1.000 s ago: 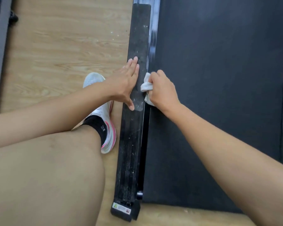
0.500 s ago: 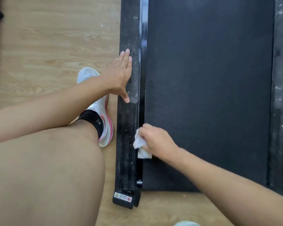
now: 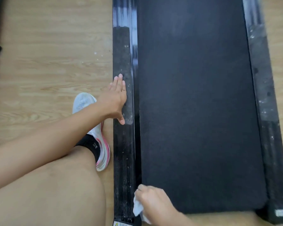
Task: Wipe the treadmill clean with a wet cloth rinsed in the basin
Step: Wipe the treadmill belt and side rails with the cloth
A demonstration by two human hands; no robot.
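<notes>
The treadmill lies flat on the floor, its wide black belt filling the middle of the view. My left hand rests flat with straight fingers on the dusty left side rail. My right hand grips a crumpled white cloth at the near end of the gap between the left rail and the belt. The right side rail is speckled with dust. No basin is in view.
Light wooden floor lies to the left of the treadmill. My left foot in a white and pink shoe stands close beside the left rail. My bare knee fills the lower left. A grey edge runs along the far left.
My right hand has drawn the cloth back along the left rail's inner edge, from beside my left hand down to the treadmill's near end. My left hand stays on the rail.
</notes>
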